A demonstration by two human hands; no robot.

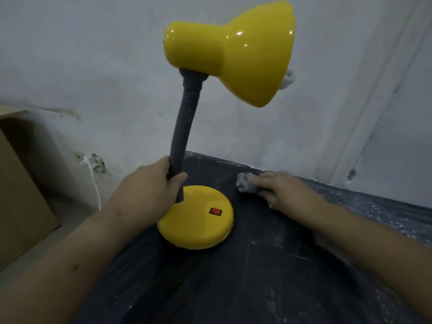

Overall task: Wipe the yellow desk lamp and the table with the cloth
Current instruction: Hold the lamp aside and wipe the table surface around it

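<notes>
The left hand (145,190) fingers grip the yellow desk lamp (233,50) by its neck (187,127), and the right hand (287,192) fingers, laid flat, press the cloth (245,183) beneath them onto the worktop (257,277).

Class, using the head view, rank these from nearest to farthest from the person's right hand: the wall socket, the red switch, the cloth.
1. cloth: touching, under the fingers of the right hand.
2. red switch: on the yellow lamp base, to the hand's left.
3. wall socket: far left, beyond the edge of the table.
</notes>
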